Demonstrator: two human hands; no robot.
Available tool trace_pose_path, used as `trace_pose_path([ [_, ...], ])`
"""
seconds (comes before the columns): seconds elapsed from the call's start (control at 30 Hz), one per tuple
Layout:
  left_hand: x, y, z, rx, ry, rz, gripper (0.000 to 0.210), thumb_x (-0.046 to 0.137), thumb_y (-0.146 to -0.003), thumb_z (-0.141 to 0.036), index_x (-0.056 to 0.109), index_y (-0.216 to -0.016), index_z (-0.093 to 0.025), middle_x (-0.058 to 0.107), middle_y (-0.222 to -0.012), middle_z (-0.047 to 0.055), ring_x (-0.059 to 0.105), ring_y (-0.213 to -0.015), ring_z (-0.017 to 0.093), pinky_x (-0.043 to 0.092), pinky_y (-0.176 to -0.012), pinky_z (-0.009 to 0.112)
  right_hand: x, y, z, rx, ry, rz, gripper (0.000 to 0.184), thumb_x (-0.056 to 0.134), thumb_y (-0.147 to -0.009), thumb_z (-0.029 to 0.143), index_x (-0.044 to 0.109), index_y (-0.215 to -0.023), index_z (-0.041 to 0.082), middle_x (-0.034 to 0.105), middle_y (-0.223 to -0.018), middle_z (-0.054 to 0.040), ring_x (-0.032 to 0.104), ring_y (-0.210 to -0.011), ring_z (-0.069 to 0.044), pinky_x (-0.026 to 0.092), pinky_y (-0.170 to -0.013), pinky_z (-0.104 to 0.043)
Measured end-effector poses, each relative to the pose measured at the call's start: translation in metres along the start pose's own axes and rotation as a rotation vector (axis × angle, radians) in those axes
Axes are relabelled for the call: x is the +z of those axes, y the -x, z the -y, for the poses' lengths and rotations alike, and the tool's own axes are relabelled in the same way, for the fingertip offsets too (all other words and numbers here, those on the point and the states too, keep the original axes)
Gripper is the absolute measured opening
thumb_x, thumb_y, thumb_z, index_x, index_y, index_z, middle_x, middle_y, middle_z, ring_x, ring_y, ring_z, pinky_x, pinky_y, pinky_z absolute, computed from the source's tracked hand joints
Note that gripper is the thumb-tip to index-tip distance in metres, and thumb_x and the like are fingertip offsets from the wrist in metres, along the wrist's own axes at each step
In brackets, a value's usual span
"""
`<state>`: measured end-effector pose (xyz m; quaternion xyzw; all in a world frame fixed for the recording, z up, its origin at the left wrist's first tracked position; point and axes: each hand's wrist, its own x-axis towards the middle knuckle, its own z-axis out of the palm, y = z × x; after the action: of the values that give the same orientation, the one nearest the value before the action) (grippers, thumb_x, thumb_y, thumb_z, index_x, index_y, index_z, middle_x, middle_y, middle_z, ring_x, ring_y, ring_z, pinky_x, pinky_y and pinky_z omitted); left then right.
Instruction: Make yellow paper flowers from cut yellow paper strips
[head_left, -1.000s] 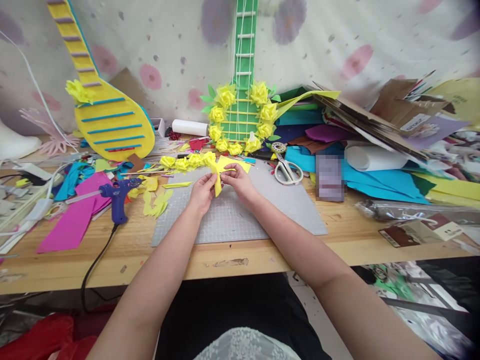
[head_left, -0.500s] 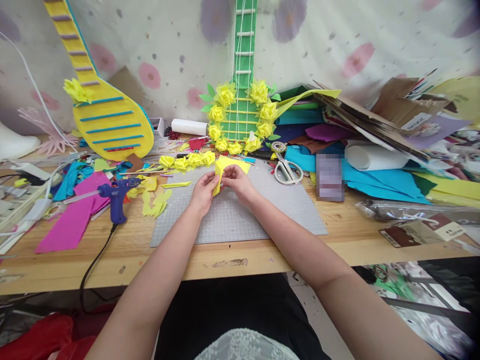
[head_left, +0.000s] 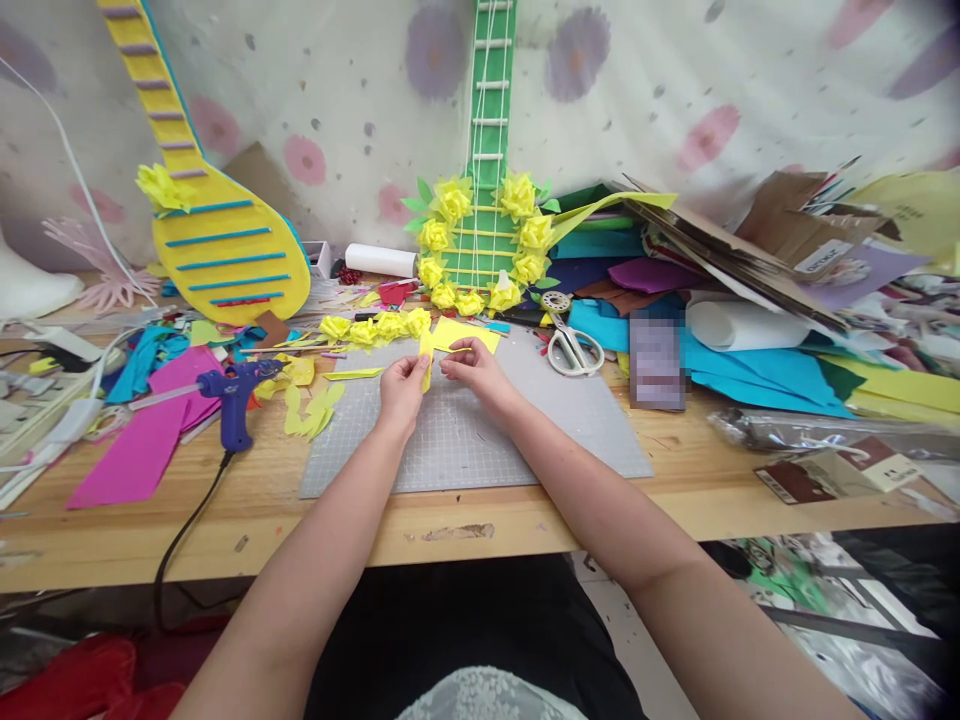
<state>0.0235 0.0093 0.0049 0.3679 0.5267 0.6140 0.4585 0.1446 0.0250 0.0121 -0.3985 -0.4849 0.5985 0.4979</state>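
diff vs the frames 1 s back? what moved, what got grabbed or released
Little moved. The yellow paper strip, hanging long below the fingers a second ago, now shows only a short piece: it has been drawn up or folded between the left hand and right hand. Both hands keep their pinch on it over the cutting mat; nothing released. Glue gun, scissors and paper flowers stayed put.

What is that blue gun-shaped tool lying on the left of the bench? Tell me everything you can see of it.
The blue glue gun looks like plastic, with a pistol grip, a trigger and a pale stick jutting from its rear. It lies on the wooden bench, partly over pink foam sheets, nozzle towards the grey cutting mat. A black cord runs from its handle over the bench edge. Neither hand touches it.
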Motion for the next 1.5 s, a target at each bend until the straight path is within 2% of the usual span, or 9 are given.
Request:
trace_pose_path([
  [0.17,-0.004,-0.003,0.008,0.124,-0.205,0.014,0.029,0.062,-0.064,-0.043,0.062,-0.069,-0.014,0.060,-0.064,0.000,0.050,-0.060,0.009,0.038,-0.060,0.022,0.004,-0.003,-0.006,0.001,-0.035,-0.002,0.042,0.071,-0.055,0.030,0.044,-0.086,0.022,0.057,-0.075,0.0036,0.055,-0.068,-0.009,0.044,-0.069,-0.029],
  [0.43,0.000,0.003,0.012,0.220,-0.315,0.300,0.031,0.061,-0.066,-0.033,0.062,-0.093,-0.017,0.066,-0.083,0.004,0.057,-0.072,0.014,0.041,-0.065,0.024,-0.008,-0.012,-0.009,-0.043,-0.039,-0.053,0.038,0.067,-0.059,0.031,0.046,-0.089,0.022,0.052,-0.072,0.0045,0.053,-0.068,-0.009,0.045,-0.071,-0.029],
  [0.53,-0.002,0.006,0.010,0.270,-0.449,0.232,0.037,0.060,-0.068,-0.028,0.057,-0.103,-0.020,0.062,-0.073,0.001,0.056,-0.066,0.014,0.040,-0.064,0.025,-0.013,-0.012,-0.007,-0.112,0.100,-0.098,0.040,0.062,-0.063,0.028,0.045,-0.098,0.024,0.055,-0.088,-0.0003,0.054,-0.076,-0.012,0.046,-0.073,-0.031],
  [0.7,-0.005,0.009,0.002,0.393,-0.774,0.031,0.037,0.056,-0.071,-0.023,0.051,-0.108,-0.025,0.058,-0.069,-0.002,0.054,-0.065,0.015,0.036,-0.063,0.026,-0.016,-0.003,0.002,-0.514,0.714,-0.105,0.039,0.052,-0.075,0.022,0.047,-0.113,0.028,0.047,-0.122,-0.0069,0.046,-0.107,-0.021,0.041,-0.086,-0.039],
  [0.87,-0.003,0.013,-0.001,0.396,-0.887,0.043,0.039,0.054,-0.072,-0.023,0.047,-0.111,-0.025,0.058,-0.070,-0.001,0.056,-0.069,0.018,0.035,-0.063,0.027,-0.014,0.001,0.005,-0.624,1.072,-0.071,0.019,0.051,-0.078,0.026,0.058,-0.096,0.022,0.054,-0.108,-0.0080,0.044,-0.106,-0.024,0.038,-0.090,-0.041],
  [1.03,-0.002,0.013,-0.002,0.367,-0.903,0.024,0.039,0.055,-0.072,-0.025,0.045,-0.110,-0.025,0.059,-0.070,-0.001,0.057,-0.067,0.018,0.035,-0.062,0.027,-0.014,0.001,0.005,-0.639,1.154,-0.136,0.020,0.052,-0.079,0.026,0.058,-0.097,0.020,0.055,-0.103,-0.0083,0.044,-0.101,-0.024,0.040,-0.085,-0.038],
  [1.27,-0.002,0.013,-0.002,0.365,-0.883,0.004,0.040,0.055,-0.072,-0.024,0.045,-0.110,-0.025,0.060,-0.071,-0.001,0.058,-0.070,0.019,0.034,-0.061,0.027,-0.010,0.002,0.005,-0.649,1.182,-0.099,0.020,0.049,-0.081,0.026,0.060,-0.098,0.023,0.057,-0.099,-0.0080,0.044,-0.099,-0.024,0.039,-0.082,-0.038],
  [1.4,-0.003,0.014,-0.002,0.380,-0.883,0.008,0.039,0.055,-0.072,-0.023,0.045,-0.110,-0.025,0.059,-0.070,-0.001,0.057,-0.069,0.019,0.035,-0.063,0.027,-0.010,0.002,0.005,-0.651,1.176,-0.114,0.029,0.051,-0.080,0.027,0.054,-0.108,0.021,0.052,-0.110,-0.0094,0.041,-0.105,-0.025,0.039,-0.083,-0.038],
  [1.5,-0.003,0.013,-0.001,0.386,-0.876,0.006,0.039,0.055,-0.071,-0.022,0.046,-0.109,-0.026,0.058,-0.068,-0.002,0.057,-0.068,0.018,0.035,-0.062,0.027,-0.010,0.002,0.005,-0.618,1.174,-0.109,0.019,0.049,-0.080,0.027,0.056,-0.097,0.021,0.053,-0.106,-0.0089,0.041,-0.104,-0.025,0.039,-0.080,-0.037],
])
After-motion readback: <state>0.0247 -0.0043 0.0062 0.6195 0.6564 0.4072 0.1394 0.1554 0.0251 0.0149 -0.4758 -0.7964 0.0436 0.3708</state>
